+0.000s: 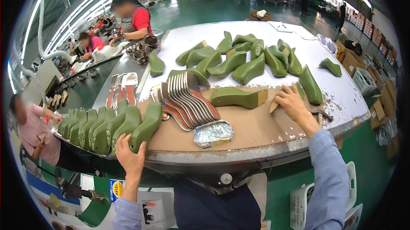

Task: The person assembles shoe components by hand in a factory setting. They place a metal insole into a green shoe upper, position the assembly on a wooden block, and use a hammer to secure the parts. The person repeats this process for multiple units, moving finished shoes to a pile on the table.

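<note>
My left hand [130, 157] closes its thumb and fingers round the lower end of a green shoe last [147, 123], the nearest in a row of several green lasts [99, 127] along the table's left edge. On the right, my right hand [292, 104] curls over another shoe last [273, 107]; its tan end shows beside the fingers, and the hand covers most of it. Between the hands lies a green last with a tan end [237, 97]. Left of that, curved insoles [188, 102] with reddish-brown faces and pale edges overlap in a stack.
A shiny, silvery packet or tray [213, 133] sits near the table's front edge. A hammer [323, 115] lies right of my right hand. Many green lasts [250, 68] spread across the white tabletop [179, 36]. Co-workers stand left; white baskets [301, 204] are below right.
</note>
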`<control>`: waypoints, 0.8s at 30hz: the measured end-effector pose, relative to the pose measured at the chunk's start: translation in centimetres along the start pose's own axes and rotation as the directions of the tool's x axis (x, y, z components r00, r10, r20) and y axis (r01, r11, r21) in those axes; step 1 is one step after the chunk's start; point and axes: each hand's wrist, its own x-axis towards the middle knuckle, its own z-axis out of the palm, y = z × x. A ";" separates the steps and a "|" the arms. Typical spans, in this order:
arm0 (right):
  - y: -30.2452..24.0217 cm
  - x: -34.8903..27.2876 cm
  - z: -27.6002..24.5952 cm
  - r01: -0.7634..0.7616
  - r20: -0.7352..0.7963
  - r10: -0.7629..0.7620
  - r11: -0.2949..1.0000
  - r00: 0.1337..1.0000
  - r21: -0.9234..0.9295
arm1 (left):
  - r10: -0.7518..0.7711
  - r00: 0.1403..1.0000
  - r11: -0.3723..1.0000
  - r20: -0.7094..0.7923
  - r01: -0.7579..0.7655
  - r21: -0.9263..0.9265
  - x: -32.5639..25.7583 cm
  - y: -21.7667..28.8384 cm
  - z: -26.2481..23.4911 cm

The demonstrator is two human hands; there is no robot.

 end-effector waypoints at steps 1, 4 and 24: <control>-0.4 0.8 -1.4 -0.019 -0.117 0.031 0.994 0.993 0.105 | 0.051 0.997 0.997 -0.062 -0.055 -0.060 1.1 1.4 -0.8; 0.7 0.7 -5.3 -0.223 -0.359 0.476 0.798 0.803 0.560 | 0.091 0.970 0.874 0.227 0.032 -0.485 4.2 7.4 1.9; -10.0 -2.3 -1.1 -0.525 0.207 0.487 0.724 0.849 0.447 | -0.115 0.506 0.949 0.855 -0.199 0.245 14.4 26.0 15.5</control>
